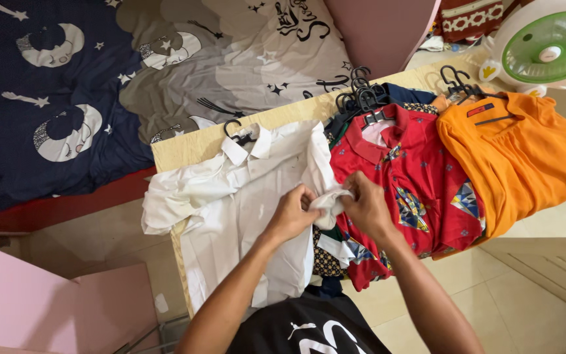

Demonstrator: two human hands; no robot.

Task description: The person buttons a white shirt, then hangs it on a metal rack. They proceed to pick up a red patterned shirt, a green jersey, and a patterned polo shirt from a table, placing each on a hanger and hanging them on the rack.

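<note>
Both the left hand (pixel 291 213) and right hand (pixel 365 204) pinch the soft, light white cotton shirt's (pixel 244 196) limp sleeve cuff near the wooden table's (pixel 185 149) middle.

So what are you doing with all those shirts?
A person's left hand and right hand both pinch a bunched bit of the white shirt, which lies spread on a table, still on its black hanger. Beside it lie a red patterned shirt and an orange top, also on hangers.
</note>
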